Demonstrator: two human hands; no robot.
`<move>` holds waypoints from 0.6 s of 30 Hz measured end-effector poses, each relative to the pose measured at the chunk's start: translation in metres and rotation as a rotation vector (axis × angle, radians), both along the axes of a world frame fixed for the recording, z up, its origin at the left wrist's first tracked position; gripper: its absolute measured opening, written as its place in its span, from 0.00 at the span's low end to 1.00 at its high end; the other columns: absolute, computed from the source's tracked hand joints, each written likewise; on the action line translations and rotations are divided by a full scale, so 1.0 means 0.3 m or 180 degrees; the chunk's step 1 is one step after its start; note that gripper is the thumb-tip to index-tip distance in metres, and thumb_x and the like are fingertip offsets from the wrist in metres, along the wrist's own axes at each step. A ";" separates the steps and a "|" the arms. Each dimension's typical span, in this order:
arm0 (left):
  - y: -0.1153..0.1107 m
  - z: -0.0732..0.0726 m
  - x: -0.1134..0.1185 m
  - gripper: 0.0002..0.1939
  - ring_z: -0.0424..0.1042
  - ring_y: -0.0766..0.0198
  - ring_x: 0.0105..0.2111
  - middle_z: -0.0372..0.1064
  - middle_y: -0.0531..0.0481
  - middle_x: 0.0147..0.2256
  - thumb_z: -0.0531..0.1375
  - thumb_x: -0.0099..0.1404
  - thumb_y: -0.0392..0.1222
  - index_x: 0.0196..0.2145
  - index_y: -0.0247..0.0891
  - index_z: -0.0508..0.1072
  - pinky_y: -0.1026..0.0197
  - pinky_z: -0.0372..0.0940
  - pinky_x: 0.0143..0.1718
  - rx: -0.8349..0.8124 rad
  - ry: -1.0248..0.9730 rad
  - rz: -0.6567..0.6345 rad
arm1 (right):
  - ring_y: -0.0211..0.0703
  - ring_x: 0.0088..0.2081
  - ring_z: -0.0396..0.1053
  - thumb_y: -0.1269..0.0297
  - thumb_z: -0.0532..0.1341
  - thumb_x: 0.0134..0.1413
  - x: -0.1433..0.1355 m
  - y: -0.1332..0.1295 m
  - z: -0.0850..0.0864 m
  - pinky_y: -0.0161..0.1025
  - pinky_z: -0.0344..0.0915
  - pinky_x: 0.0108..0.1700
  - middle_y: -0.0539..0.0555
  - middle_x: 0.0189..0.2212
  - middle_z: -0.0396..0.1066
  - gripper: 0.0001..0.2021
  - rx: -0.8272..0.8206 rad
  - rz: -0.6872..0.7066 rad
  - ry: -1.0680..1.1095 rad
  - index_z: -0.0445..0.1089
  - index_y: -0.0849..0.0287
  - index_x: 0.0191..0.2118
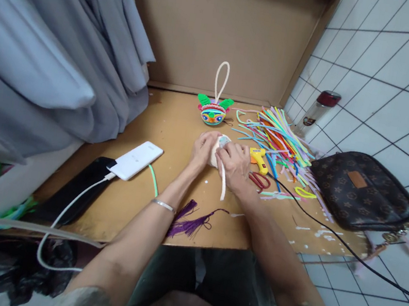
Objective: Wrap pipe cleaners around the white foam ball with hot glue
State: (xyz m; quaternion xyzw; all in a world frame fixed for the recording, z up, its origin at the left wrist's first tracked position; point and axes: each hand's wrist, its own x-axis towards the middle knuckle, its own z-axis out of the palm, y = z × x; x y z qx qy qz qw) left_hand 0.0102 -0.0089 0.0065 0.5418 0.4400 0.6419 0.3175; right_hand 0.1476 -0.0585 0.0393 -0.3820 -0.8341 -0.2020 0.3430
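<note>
Head camera looks down on a cardboard-covered counter (177,127) with a cardboard back wall, where both hands meet over a small white round craft piece (219,147). Left hand (202,148) cups its left side with the fingers curled against it, and right hand (234,164) presses on it from the right and above, fingers clasped over the piece and over a white strip (223,179) that trails from it toward the person. Most of the piece is hidden under the two hands. Just behind it stands a finished colourful ornament (213,112) with green ears and a white loop on top. To the right, near the right hand, lie a yellow glue gun (259,158) and red-handled scissors (260,180), and behind them a wide loose heap of pipe cleaners (282,134) in many colours spreads toward the tiled wall. A black cord (331,237) runs from the glue gun off the counter's right edge. A clear bottle with a dark red cap (317,112) stands at the wall, and a brown patterned bag (361,197), closed so its contents cannot be seen, rests at the counter's right end. Between the forearms lies a purple tassel (189,221). To the left, a white power bank (136,160) lies partly on a black phone (81,187), a white cable (64,213) leading from it, with a green pipe cleaner (153,180) beside it. Grey fabric (50,43) hangs at the left.
</note>
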 end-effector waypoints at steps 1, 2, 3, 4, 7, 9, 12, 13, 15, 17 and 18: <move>-0.003 0.010 0.009 0.23 0.76 0.60 0.37 0.77 0.46 0.36 0.56 0.68 0.62 0.38 0.39 0.77 0.59 0.72 0.39 -0.0094 -0.0220 0.0015 | 0.49 0.41 0.64 0.68 0.58 0.69 -0.002 -0.001 -0.001 0.45 0.49 0.43 0.57 0.36 0.73 0.10 -0.0011 -0.0013 -0.0009 0.76 0.56 0.36; -0.007 0.021 0.018 0.23 0.75 0.61 0.35 0.76 0.48 0.33 0.57 0.68 0.62 0.36 0.38 0.76 0.61 0.71 0.37 -0.0196 -0.0411 0.0039 | 0.49 0.41 0.64 0.68 0.58 0.69 -0.004 -0.002 -0.001 0.45 0.49 0.43 0.57 0.36 0.73 0.11 -0.0006 -0.0023 -0.0024 0.76 0.56 0.36; -0.011 0.032 0.026 0.22 0.74 0.63 0.33 0.74 0.49 0.31 0.58 0.66 0.61 0.34 0.38 0.76 0.62 0.69 0.35 -0.0296 -0.0565 0.0064 | 0.49 0.41 0.64 0.68 0.57 0.70 -0.006 -0.003 -0.002 0.45 0.49 0.43 0.57 0.36 0.73 0.11 0.0019 -0.0033 -0.0044 0.76 0.56 0.36; -0.015 0.042 0.033 0.19 0.73 0.64 0.31 0.73 0.51 0.29 0.61 0.64 0.58 0.33 0.38 0.75 0.63 0.68 0.34 -0.0359 -0.0679 0.0086 | 0.49 0.41 0.64 0.68 0.57 0.70 -0.008 -0.004 -0.002 0.45 0.49 0.43 0.57 0.36 0.73 0.11 0.0055 -0.0044 -0.0067 0.76 0.56 0.37; -0.022 0.061 0.045 0.11 0.70 0.67 0.29 0.72 0.54 0.28 0.66 0.56 0.48 0.30 0.38 0.75 0.65 0.66 0.34 -0.0442 -0.0956 0.0162 | 0.49 0.41 0.64 0.68 0.55 0.71 -0.013 -0.006 -0.002 0.45 0.50 0.43 0.57 0.36 0.74 0.12 0.0139 -0.0071 -0.0095 0.76 0.57 0.39; -0.022 0.064 0.046 0.09 0.70 0.68 0.28 0.73 0.55 0.28 0.66 0.53 0.45 0.30 0.37 0.75 0.66 0.66 0.34 -0.0485 -0.1141 0.0166 | 0.49 0.41 0.64 0.68 0.55 0.71 -0.015 -0.007 -0.001 0.45 0.49 0.43 0.57 0.35 0.74 0.13 0.0139 -0.0079 -0.0099 0.76 0.58 0.39; -0.020 0.063 0.040 0.09 0.70 0.68 0.27 0.74 0.54 0.28 0.67 0.51 0.44 0.29 0.37 0.76 0.65 0.66 0.34 -0.0508 -0.1312 0.0082 | 0.49 0.42 0.64 0.69 0.55 0.71 -0.016 -0.008 -0.002 0.45 0.49 0.43 0.58 0.36 0.74 0.13 0.0097 -0.0096 -0.0127 0.76 0.58 0.37; -0.021 0.062 0.036 0.09 0.71 0.68 0.27 0.74 0.54 0.28 0.67 0.51 0.44 0.29 0.37 0.76 0.65 0.66 0.33 -0.0508 -0.1327 0.0045 | 0.49 0.42 0.63 0.68 0.55 0.71 -0.016 -0.009 -0.002 0.45 0.49 0.43 0.58 0.36 0.74 0.13 0.0084 -0.0112 -0.0143 0.76 0.58 0.37; -0.022 0.063 0.029 0.10 0.71 0.67 0.28 0.75 0.54 0.28 0.68 0.51 0.44 0.29 0.37 0.77 0.65 0.66 0.33 -0.0531 -0.1310 -0.0039 | 0.49 0.42 0.63 0.68 0.56 0.71 -0.016 -0.009 -0.003 0.45 0.49 0.43 0.58 0.36 0.73 0.12 0.0064 -0.0140 -0.0171 0.76 0.58 0.37; -0.025 0.065 0.021 0.10 0.72 0.67 0.28 0.76 0.53 0.28 0.69 0.50 0.43 0.30 0.36 0.78 0.66 0.66 0.32 -0.0546 -0.1283 -0.0086 | 0.49 0.42 0.63 0.68 0.56 0.71 -0.017 -0.010 -0.003 0.45 0.49 0.44 0.57 0.36 0.73 0.12 0.0048 -0.0152 -0.0185 0.76 0.58 0.38; -0.027 0.066 0.018 0.10 0.72 0.67 0.28 0.76 0.53 0.29 0.69 0.50 0.43 0.30 0.36 0.79 0.66 0.67 0.32 -0.0539 -0.1273 -0.0099 | 0.49 0.42 0.63 0.68 0.55 0.71 -0.017 -0.010 -0.003 0.45 0.49 0.44 0.57 0.36 0.73 0.12 0.0039 -0.0150 -0.0189 0.76 0.58 0.38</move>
